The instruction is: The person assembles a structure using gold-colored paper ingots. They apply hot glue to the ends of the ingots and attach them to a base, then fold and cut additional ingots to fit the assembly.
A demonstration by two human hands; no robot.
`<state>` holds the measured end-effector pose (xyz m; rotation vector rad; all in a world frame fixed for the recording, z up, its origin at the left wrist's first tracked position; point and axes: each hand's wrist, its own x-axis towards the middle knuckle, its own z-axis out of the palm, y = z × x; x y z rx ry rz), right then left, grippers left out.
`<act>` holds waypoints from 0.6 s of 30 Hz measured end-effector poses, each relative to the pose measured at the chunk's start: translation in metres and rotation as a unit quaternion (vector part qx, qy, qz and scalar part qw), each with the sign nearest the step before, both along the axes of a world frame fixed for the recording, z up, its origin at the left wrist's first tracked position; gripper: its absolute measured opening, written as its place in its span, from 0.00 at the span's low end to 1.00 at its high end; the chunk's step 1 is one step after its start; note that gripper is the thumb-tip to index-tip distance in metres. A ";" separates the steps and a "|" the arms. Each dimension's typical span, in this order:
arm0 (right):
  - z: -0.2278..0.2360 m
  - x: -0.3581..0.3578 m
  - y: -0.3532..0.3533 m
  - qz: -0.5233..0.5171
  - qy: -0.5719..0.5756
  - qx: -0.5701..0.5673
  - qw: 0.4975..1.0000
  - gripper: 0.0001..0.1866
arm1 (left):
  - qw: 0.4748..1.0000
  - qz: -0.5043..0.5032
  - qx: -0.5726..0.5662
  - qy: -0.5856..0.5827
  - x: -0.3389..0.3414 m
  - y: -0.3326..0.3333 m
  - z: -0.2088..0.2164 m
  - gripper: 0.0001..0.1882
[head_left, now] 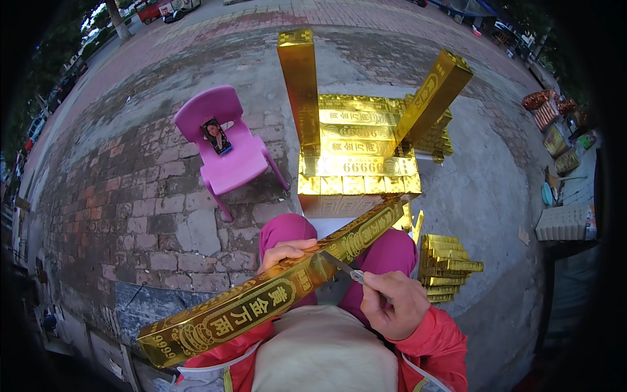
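The left hand (286, 253) curls over the far edge of a long gold box (261, 297) slanting across the lap (398, 251). The right hand (396, 304) pinches a small knife (340, 264) over its middle.

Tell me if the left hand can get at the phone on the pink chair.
Probably, if it lets go first: the left hand holds the long gold box. Nothing seems to block its way to the phone on the pink chair, though distance is hard to judge.
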<state>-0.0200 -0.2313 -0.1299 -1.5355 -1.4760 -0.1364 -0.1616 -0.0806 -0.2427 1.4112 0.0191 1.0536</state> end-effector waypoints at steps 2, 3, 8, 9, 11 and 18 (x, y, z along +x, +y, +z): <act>0.000 0.000 0.000 -0.004 -0.007 -0.001 1.000 0.21 | 1.000 -0.004 -0.007 -0.009 0.001 -0.001 -0.001 0.33; 0.000 0.000 0.000 0.001 -0.005 0.003 1.000 0.21 | 1.000 -0.008 -0.013 -0.016 0.002 -0.001 -0.002 0.33; -0.002 -0.001 0.000 0.006 0.004 0.002 1.000 0.20 | 1.000 0.014 0.011 0.011 0.002 -0.001 -0.003 0.35; -0.002 -0.002 0.001 0.006 0.001 0.006 1.000 0.20 | 1.000 0.013 0.008 0.013 0.001 -0.001 -0.003 0.36; -0.004 -0.003 0.003 0.001 -0.007 0.012 1.000 0.20 | 0.999 0.025 0.013 0.042 -0.001 -0.002 0.000 0.36; -0.008 -0.009 0.011 -0.002 0.029 0.008 1.000 0.17 | 0.991 0.073 -0.005 0.109 -0.004 -0.012 0.021 0.37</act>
